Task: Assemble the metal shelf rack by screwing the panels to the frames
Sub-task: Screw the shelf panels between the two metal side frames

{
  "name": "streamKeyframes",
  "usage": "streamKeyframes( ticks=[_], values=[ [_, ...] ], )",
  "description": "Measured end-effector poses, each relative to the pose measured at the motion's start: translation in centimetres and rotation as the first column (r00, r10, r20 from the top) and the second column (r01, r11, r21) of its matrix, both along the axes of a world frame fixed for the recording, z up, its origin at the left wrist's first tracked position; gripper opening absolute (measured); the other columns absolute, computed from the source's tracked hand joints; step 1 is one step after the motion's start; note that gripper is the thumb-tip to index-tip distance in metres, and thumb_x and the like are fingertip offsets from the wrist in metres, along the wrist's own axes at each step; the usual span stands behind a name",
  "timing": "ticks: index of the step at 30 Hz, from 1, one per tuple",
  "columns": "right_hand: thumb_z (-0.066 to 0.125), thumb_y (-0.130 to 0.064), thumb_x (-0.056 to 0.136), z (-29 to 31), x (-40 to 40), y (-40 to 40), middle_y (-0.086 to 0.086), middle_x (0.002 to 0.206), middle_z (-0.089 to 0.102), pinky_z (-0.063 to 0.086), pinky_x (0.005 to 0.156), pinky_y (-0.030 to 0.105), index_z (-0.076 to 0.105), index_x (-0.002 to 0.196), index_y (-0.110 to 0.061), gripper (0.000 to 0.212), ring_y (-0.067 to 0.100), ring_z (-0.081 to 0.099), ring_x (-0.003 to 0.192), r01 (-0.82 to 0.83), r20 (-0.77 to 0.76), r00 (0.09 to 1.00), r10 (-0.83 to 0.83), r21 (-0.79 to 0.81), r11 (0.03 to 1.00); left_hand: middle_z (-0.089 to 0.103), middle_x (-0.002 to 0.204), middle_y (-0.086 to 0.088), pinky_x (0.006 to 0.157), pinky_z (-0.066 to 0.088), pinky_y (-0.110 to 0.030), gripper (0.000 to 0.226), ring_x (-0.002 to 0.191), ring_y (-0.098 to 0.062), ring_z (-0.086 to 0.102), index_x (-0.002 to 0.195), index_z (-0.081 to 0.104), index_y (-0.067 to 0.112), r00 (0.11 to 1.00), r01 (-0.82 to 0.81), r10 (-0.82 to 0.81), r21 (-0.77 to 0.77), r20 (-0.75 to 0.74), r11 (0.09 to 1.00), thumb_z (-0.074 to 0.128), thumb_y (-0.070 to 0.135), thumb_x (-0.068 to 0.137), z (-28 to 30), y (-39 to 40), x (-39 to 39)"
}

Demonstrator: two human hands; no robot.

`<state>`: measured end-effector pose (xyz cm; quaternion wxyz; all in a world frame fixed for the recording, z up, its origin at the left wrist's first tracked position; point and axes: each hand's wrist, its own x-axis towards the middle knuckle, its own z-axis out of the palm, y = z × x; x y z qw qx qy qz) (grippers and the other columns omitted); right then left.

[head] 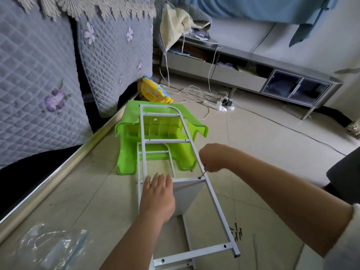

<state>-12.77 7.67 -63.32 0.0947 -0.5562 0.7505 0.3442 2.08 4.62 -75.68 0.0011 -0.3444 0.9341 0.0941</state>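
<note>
Left hand (157, 199) lies flat, fingers straight and together, pressing down on the white shelf panel (185, 197) right where it meets a crossbar of the upper frame (216, 207). Right hand (211, 157) sits just beyond and to the right of it, fingers curled tight round a small screwdriver (203, 174), only the thin shaft showing below the fist. The tip angles down into a screw (199, 177) seated in that crossbar, close to the frame's right rail.

The white frame runs away from the hands like a ladder, its far rounded end lying over an overturned green plastic stool (161, 137). A second frame (153, 154) shows beneath, under the left hand, with the panel standing between the two. Near the person, the upper frame's end bar shows open screw holes.

Below the right forearm, a scatter of dark screws (236, 233) lies on the tiled floor (263, 145). Near the left elbow, a crumpled clear plastic bag (56, 248). Well beyond the stool: a yellow basket (151, 90) and a white power strip (213, 104) with tangled cables. Far left of the hands, a quilted grey sofa cover (39, 84).
</note>
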Motion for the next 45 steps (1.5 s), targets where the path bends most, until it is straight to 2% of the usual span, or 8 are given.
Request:
streamKeyframes(
  ticks=[3, 9, 13, 17, 21, 33, 40, 45],
  values=[
    [0.05, -0.004, 0.09, 0.1, -1.1, -0.8, 0.007, 0.063, 0.06, 0.031, 0.027, 0.01, 0.066, 0.085, 0.002, 0.018, 0.002, 0.037, 0.021, 0.327, 0.196, 0.924, -0.328, 0.038, 0.944, 0.015, 0.153, -0.004, 0.116, -0.001, -0.041, 0.056, 0.144, -0.021, 0.006, 0.147, 0.009, 0.012, 1.0, -0.001, 0.001, -0.004, -0.003, 1.0, 0.03, 0.02, 0.096, -0.1, 0.2, 0.1],
    [0.037, -0.005, 0.097, -0.2, -1.9, -1.3, -0.002, 0.028, 0.042, 0.02, 0.033, 0.003, 0.045, 0.061, -0.006, 0.037, 0.009, 0.024, 0.018, 0.598, 0.29, 0.723, -0.627, 0.19, 0.778, 0.018, 0.151, -0.003, 0.116, -0.001, -0.04, 0.055, 0.143, -0.02, 0.008, 0.147, 0.011, 0.012, 1.0, -0.004, 0.004, 0.0, -0.003, 1.0, 0.03, 0.02, 0.096, 0.0, 0.1, 0.1],
    [0.048, -0.015, 0.094, -0.1, -1.3, -0.9, -0.004, 0.035, 0.049, 0.035, 0.036, 0.012, 0.053, 0.064, -0.007, 0.032, 0.005, 0.041, 0.024, 0.416, 0.174, 0.888, -0.425, 0.084, 0.905, 0.019, 0.15, -0.001, 0.116, 0.0, -0.039, 0.055, 0.143, -0.018, 0.009, 0.146, 0.012, 0.013, 1.0, -0.003, 0.003, -0.005, -0.016, 1.0, 0.032, 0.022, 0.096, 0.1, 0.0, 0.2],
    [0.061, -0.022, 0.084, -0.4, -0.6, -0.9, 0.002, 0.073, 0.053, 0.041, 0.071, 0.027, 0.062, 0.092, -0.002, 0.022, 0.025, 0.057, 0.086, 0.154, 0.066, 0.987, -0.15, -0.069, 0.986, 0.017, 0.152, -0.001, 0.116, 0.0, -0.039, 0.055, 0.143, -0.017, 0.007, 0.147, 0.011, 0.014, 1.0, -0.008, 0.008, 0.013, -0.018, 1.0, 0.032, 0.022, 0.097, 0.1, -0.2, 0.1],
    [0.054, -0.006, 0.083, -0.1, 0.0, -1.1, 0.002, 0.064, 0.036, 0.041, 0.068, 0.029, 0.038, 0.058, -0.009, 0.03, 0.025, 0.048, 0.079, 0.079, 0.024, 0.997, -0.077, -0.093, 0.993, 0.016, 0.152, 0.0, 0.116, 0.0, -0.039, 0.056, 0.143, -0.018, 0.007, 0.148, 0.01, 0.015, 1.0, -0.005, 0.005, 0.002, -0.005, 1.0, 0.031, 0.024, 0.097, 0.0, -0.4, 0.1],
    [0.044, 0.002, 0.082, -0.6, -0.2, -0.9, -0.004, 0.027, 0.042, 0.036, 0.051, 0.021, 0.045, 0.049, -0.009, 0.036, 0.009, 0.045, 0.038, 0.139, 0.058, 0.989, -0.135, -0.069, 0.988, 0.019, 0.152, -0.002, 0.116, 0.001, -0.039, 0.054, 0.143, -0.018, 0.008, 0.147, 0.012, 0.014, 1.0, -0.008, 0.008, -0.014, -0.015, 1.0, 0.03, 0.022, 0.097, 0.0, -0.5, -0.2],
    [0.026, -0.003, 0.098, -0.5, -1.2, -3.2, 0.009, 0.037, 0.049, 0.027, 0.033, 0.017, 0.041, 0.069, 0.001, 0.033, 0.007, 0.027, 0.016, 0.713, 0.357, 0.6, -0.716, 0.168, 0.681, 0.017, 0.153, -0.004, 0.116, 0.001, -0.039, 0.055, 0.143, -0.019, 0.009, 0.148, 0.012, 0.012, 1.0, -0.008, 0.008, -0.013, -0.015, 1.0, 0.03, 0.022, 0.097, 0.0, -0.5, -0.2],
    [0.025, -0.006, 0.098, -0.6, -2.8, -1.8, 0.009, 0.033, 0.047, 0.015, 0.029, 0.003, 0.04, 0.073, -0.002, 0.03, 0.008, 0.018, 0.017, 0.84, 0.488, 0.36, -0.795, 0.201, 0.505, 0.018, 0.153, -0.005, 0.116, 0.003, -0.039, 0.052, 0.143, -0.019, 0.01, 0.147, 0.015, 0.011, 0.999, -0.003, 0.003, -0.014, -0.048, 1.0, 0.018, 0.027, 0.098, -0.2, -0.4, -0.2]
  ],
)
